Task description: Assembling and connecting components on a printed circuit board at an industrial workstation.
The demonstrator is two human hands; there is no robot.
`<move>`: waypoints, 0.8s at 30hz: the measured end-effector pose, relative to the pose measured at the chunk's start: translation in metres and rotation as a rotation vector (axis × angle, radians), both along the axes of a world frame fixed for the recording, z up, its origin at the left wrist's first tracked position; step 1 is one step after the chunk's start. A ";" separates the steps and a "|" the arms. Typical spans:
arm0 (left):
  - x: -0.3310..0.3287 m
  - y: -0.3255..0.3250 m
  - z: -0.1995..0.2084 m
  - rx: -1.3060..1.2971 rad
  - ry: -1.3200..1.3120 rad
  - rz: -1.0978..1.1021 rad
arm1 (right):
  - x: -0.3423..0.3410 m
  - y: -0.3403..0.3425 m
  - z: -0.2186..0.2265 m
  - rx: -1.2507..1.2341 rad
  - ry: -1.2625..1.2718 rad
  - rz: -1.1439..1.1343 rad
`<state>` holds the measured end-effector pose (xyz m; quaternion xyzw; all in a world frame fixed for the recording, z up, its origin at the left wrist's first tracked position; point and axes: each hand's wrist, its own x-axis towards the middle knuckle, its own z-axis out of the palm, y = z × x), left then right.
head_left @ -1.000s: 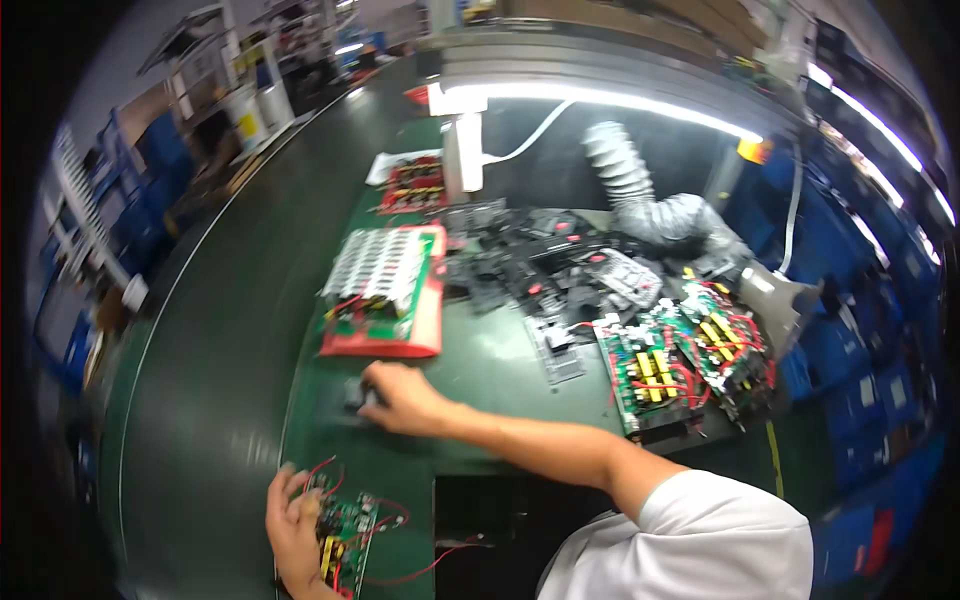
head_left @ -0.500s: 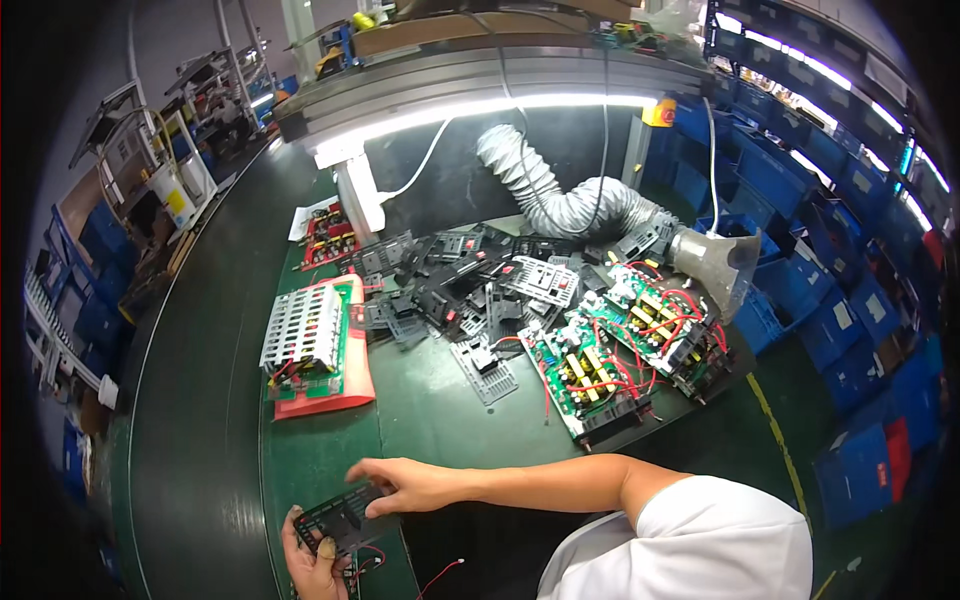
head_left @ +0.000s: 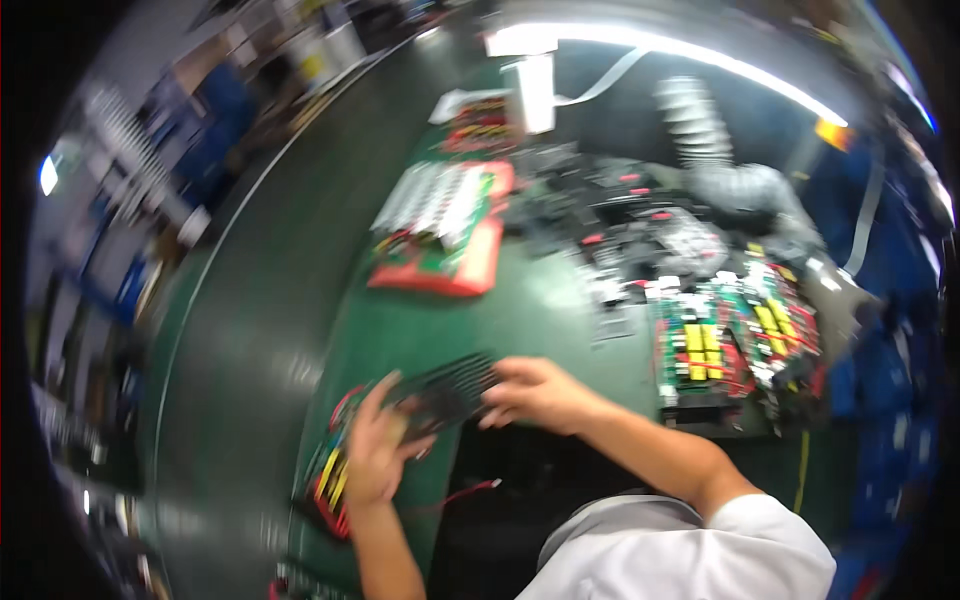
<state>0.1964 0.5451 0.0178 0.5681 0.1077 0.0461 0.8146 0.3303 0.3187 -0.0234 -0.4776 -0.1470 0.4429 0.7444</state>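
Observation:
A black slotted plastic panel (head_left: 452, 388) is held up between both hands over the near part of the green bench. My left hand (head_left: 376, 445) grips its left end, fingers closed round the edge. At the other end my right hand (head_left: 538, 392) has its fingers bent on the panel's edge. Motion blur softens both hands and the panel. Beneath and left of my left hand lies a circuit board (head_left: 332, 485) with yellow parts and red wires, partly hidden by that hand. A thin red wire (head_left: 470, 491) with a white plug trails to its right.
Farther off, a board with white slotted covers (head_left: 435, 205) rests on a red-orange sheet (head_left: 470, 265). A heap of black plastic panels (head_left: 625, 195) lies at the back, beside a silver duct hose (head_left: 740, 185). Wired green boards (head_left: 705, 350) stand right. A dark belt (head_left: 260, 290) runs along the left.
The view has swung left, so the bench things appear farther right. The panel is turned and raised, showing its slots, and the board with yellow parts now shows beneath my left hand.

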 end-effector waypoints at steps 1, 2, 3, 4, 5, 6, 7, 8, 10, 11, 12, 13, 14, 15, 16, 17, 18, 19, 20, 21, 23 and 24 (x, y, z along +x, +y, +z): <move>0.005 0.001 -0.008 -0.001 -0.011 -0.015 | 0.002 -0.007 -0.003 -0.014 0.016 -0.036; 0.004 0.003 -0.010 -0.002 -0.027 -0.036 | 0.001 -0.009 0.003 -0.040 0.034 -0.048; 0.000 0.007 -0.010 0.007 -0.016 0.021 | 0.000 -0.006 0.002 -0.043 0.055 -0.041; 0.000 0.008 -0.009 0.001 0.001 0.027 | 0.000 -0.004 -0.001 0.000 0.092 -0.041; -0.002 0.011 -0.009 -0.007 0.016 0.026 | -0.002 0.002 -0.003 0.018 0.090 -0.032; -0.005 0.012 -0.009 -0.014 0.015 0.037 | -0.003 0.004 -0.005 0.032 0.089 -0.040; -0.006 0.012 -0.008 0.010 0.028 0.061 | -0.003 0.005 -0.004 0.024 0.086 -0.036; -0.007 0.012 -0.008 0.033 0.040 0.080 | -0.004 0.008 -0.003 0.019 0.092 -0.031; -0.009 0.014 -0.012 0.034 0.043 0.081 | -0.006 0.012 -0.004 0.008 0.095 -0.057; -0.009 0.016 -0.014 0.042 0.047 0.093 | -0.008 0.015 -0.005 0.024 0.111 -0.039; -0.009 0.017 -0.015 0.033 0.043 0.070 | -0.009 0.017 -0.006 0.038 0.126 -0.022; -0.007 0.019 -0.013 0.037 0.051 0.085 | -0.009 0.018 -0.006 0.005 0.118 -0.031; -0.006 0.018 -0.009 0.042 0.057 0.098 | -0.008 0.018 -0.010 -0.016 0.085 -0.034; -0.005 0.015 -0.005 0.069 0.036 0.125 | -0.007 0.019 -0.015 -0.030 0.067 -0.034; -0.003 0.014 -0.005 0.080 0.034 0.172 | -0.006 0.020 -0.020 -0.045 0.048 -0.040; -0.004 0.019 -0.010 0.091 0.024 0.195 | -0.005 0.023 -0.029 -0.048 0.051 -0.025; -0.006 0.023 -0.015 0.099 0.012 0.222 | -0.005 0.026 -0.034 -0.052 0.052 -0.007; -0.009 0.023 -0.014 0.106 0.015 0.248 | -0.008 0.031 -0.028 -0.045 0.055 -0.007; -0.010 0.022 -0.011 0.113 0.019 0.275 | -0.007 0.030 -0.028 -0.034 0.039 0.007; -0.011 0.023 -0.012 0.114 0.015 0.271 | -0.006 0.031 -0.029 -0.030 0.027 0.016; -0.008 0.019 -0.012 0.109 0.008 0.258 | 0.001 0.027 -0.030 -0.028 0.008 0.018; -0.007 0.018 -0.011 0.110 0.010 0.264 | 0.004 0.026 -0.030 -0.015 0.004 -0.008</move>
